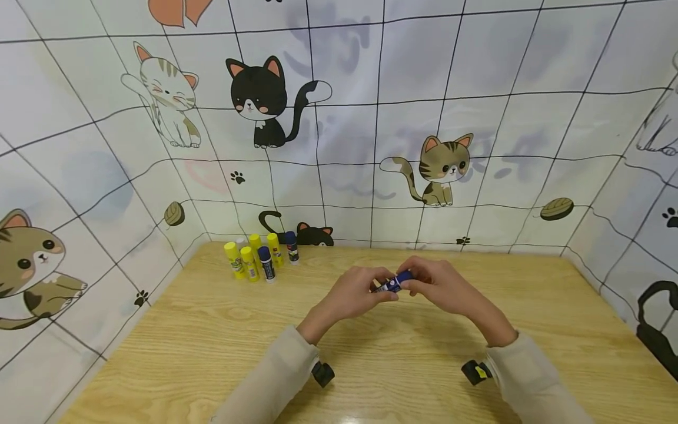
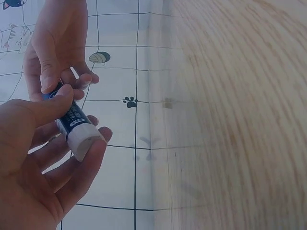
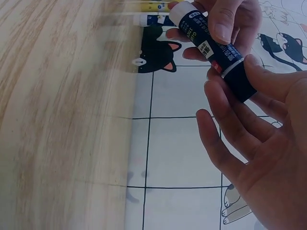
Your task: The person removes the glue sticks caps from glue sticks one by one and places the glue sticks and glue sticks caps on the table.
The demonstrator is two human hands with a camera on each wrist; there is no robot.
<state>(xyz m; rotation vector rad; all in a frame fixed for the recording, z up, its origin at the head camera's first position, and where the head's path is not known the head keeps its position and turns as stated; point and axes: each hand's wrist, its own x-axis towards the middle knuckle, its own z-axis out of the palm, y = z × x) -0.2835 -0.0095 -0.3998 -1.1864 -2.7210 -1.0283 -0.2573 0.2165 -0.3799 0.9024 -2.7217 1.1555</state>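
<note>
A dark blue glue stick [image 1: 393,284] with a white base is held above the table between both hands. My left hand [image 1: 360,292] grips its labelled body near the white base [image 2: 85,139], thumb on top and fingers beneath. At the other end, my right hand [image 1: 436,284] pinches the dark blue cap [image 3: 240,82] between thumb and fingers, the other fingers spread loosely. The cap sits on the body, with a thin pale ring showing between them. In the right wrist view the label faces the camera.
At the back left of the wooden table [image 1: 212,353] stand several upright glue sticks, some yellow [image 1: 249,263], others dark blue [image 1: 266,264]. A sheet with cats and grid lines [image 1: 349,135] hangs behind and along the sides. A black curved object [image 1: 657,324] is at the right edge.
</note>
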